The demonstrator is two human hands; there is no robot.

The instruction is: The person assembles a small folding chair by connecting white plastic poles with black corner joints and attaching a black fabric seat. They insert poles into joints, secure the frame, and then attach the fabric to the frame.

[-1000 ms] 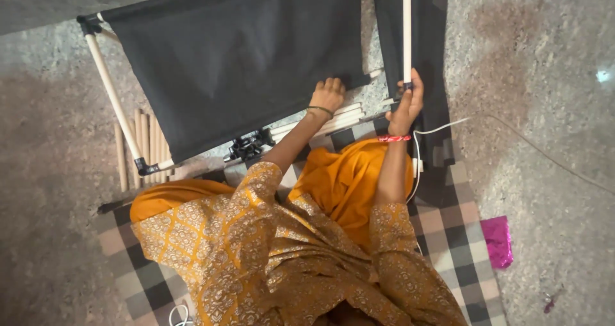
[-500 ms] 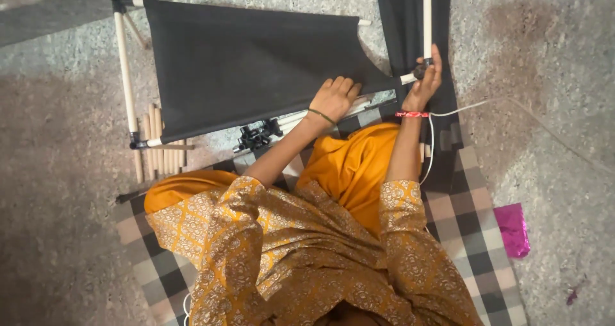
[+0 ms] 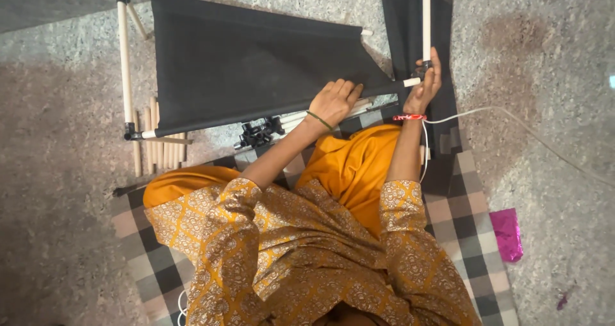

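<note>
A black fabric panel [image 3: 256, 63] is stretched on a frame of white rods [image 3: 123, 63] and lies on the speckled floor in front of me. My left hand [image 3: 334, 101] rests flat on the panel's near edge, fingers spread. My right hand [image 3: 424, 82] grips the black corner joint where an upright white rod [image 3: 426, 18] meets the panel's near rod. A second black fabric strip [image 3: 410, 18] lies under that upright rod.
I sit on a checked mat [image 3: 467, 217] in orange patterned clothes. Loose wooden rods [image 3: 157, 153] lie at the left. Black connectors [image 3: 259, 133] sit near my knee. A white cable [image 3: 512, 124] runs off right. A pink wrapper [image 3: 507, 234] lies beside the mat.
The view has shifted so the frame sits further right and lower. My left hand slid from the rod edge onto the fabric. My right hand stays on the corner joint.
</note>
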